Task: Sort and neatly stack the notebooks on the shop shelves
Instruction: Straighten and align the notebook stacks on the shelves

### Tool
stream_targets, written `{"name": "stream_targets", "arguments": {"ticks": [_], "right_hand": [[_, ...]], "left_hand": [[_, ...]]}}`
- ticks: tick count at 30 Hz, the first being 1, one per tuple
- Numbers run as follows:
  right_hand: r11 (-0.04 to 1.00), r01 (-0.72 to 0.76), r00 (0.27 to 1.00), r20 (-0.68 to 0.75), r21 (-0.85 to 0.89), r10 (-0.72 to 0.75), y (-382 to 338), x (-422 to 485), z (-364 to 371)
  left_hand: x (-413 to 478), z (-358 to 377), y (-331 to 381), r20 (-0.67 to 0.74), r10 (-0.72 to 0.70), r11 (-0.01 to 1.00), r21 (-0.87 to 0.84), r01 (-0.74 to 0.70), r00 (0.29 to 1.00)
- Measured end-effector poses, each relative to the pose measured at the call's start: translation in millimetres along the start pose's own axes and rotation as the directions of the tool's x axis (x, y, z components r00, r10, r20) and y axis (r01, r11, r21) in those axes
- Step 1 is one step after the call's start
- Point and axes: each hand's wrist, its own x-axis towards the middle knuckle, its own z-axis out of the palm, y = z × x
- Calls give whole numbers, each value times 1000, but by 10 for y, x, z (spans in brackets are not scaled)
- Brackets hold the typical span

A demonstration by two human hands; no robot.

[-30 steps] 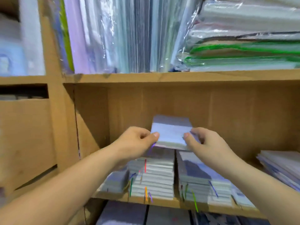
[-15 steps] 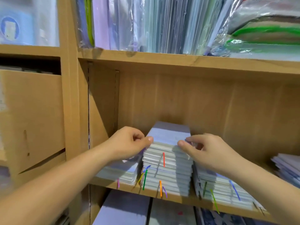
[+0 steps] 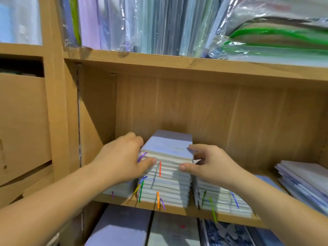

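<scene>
I grip the notebook stack between left hand and right hand, thumbs on its front; best squeeze evenly, squaring the edges.

left hand and right hand bare; forearms unsleeved; thumbnails short, plain.
</scene>
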Motion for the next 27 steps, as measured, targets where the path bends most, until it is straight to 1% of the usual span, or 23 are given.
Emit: {"name": "stream_targets", "arguments": {"ticks": [1, 2, 3, 4, 6, 9, 11, 14, 15, 17, 19, 21, 23, 25, 27], "right_hand": [[1000, -2, 1000, 3, 11, 2, 49, -18, -75], [1000, -10, 1000, 1, -5, 10, 108, -39, -167], [999, -22, 1000, 1, -43, 22, 178, -73, -264], [995, -33, 999, -1, -90, 33, 257, -112, -364], [987, -52, 999, -14, -154, 51, 459, -233, -566], [967, -131, 991, -59, -220, 121, 868, -530, -869], [946, -193, 980, -105, -260, 171, 1211, -797, -1085], [911, -267, 954, -218, -314, 205, 1767, -1232, -1452], [892, -295, 941, -264, -343, 210, 1946, -1378, -1574], [844, -369, 903, -364, -389, 228, 2235, -1634, -1776], [823, -418, 877, -409, -384, 254, 2465, -1808, -1891], [820, -423, 886, -367, -386, 283, 2678, -1891, -1926], [814, -393, 912, -295, -428, 285, 2860, -1931, -1921], [809, -342, 937, -241, -478, 254, 3006, -1954, -1890], [798, -318, 945, -242, -511, 221, 3115, -1961, -1867]], "left_hand": [[-22, -45, 79, -93, 35, 999, 11, -34, 995], [-35, -90, 187, -162, 81, 996, -13, -84, 983], [-45, -123, 328, -200, 128, 987, -72, -145, 971], [-50, -145, 498, -208, 167, 968, -150, -200, 964], [-48, -105, 899, -167, 223, 914, -307, -266, 960], [42, 104, 1577, -43, 290, 832, -482, -274, 956], [143, 281, 2065, 51, 347, 787, -560, -261, 937], [349, 554, 2796, 105, 412, 739, -619, -265, 905], [428, 632, 3024, 127, 420, 723, -646, -246, 899], [602, 792, 3417, 209, 424, 680, -716, -157, 881], [759, 939, 3742, 285, 419, 644, -762, -61, 862], [882, 1068, 4040, 331, 390, 621, -784, 20, 859], [957, 1195, 4302, 396, 349, 580, -803, 135, 849], [1006, 1283, 4486, 487, 302, 541, -796, 274, 820], [1061, 1334, 4601, 558, 260, 473, -785, 399, 788]]}}
